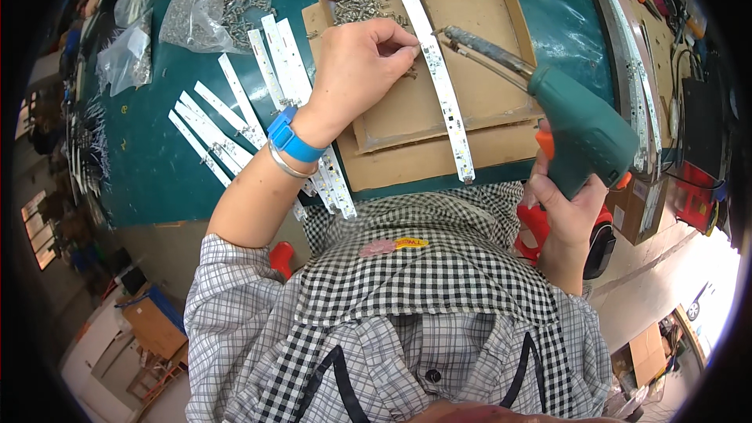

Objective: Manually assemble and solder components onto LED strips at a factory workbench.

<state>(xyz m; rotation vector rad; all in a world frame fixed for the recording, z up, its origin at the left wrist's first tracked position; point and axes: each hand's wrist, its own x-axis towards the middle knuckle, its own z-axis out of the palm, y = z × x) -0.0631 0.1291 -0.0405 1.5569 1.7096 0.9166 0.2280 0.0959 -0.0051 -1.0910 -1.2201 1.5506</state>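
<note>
A long white LED strip board (446, 102) lies across the cardboard tray, its near end past the tray's front edge. My left hand (364, 66) is closed in a pinch at the strip's left edge; whatever sits between thumb and fingers is too small to make out. In my right hand (565, 202) is a green soldering gun (583, 125) with an orange trigger, gripped by its handle. The gun's dark tip points left, close beside the strip and opposite my left fingertips; whether it touches cannot be told. Small metal parts (364, 6) are heaped in the tray's far left compartment.
The cardboard tray (509, 0) rests on a green table (149, 180). Several white LED strips (235, 94) fan out to the left, partly under my left forearm. A clear bag of small metal parts (211, 4) lies far left. More strips (638, 55) are stacked along the right edge.
</note>
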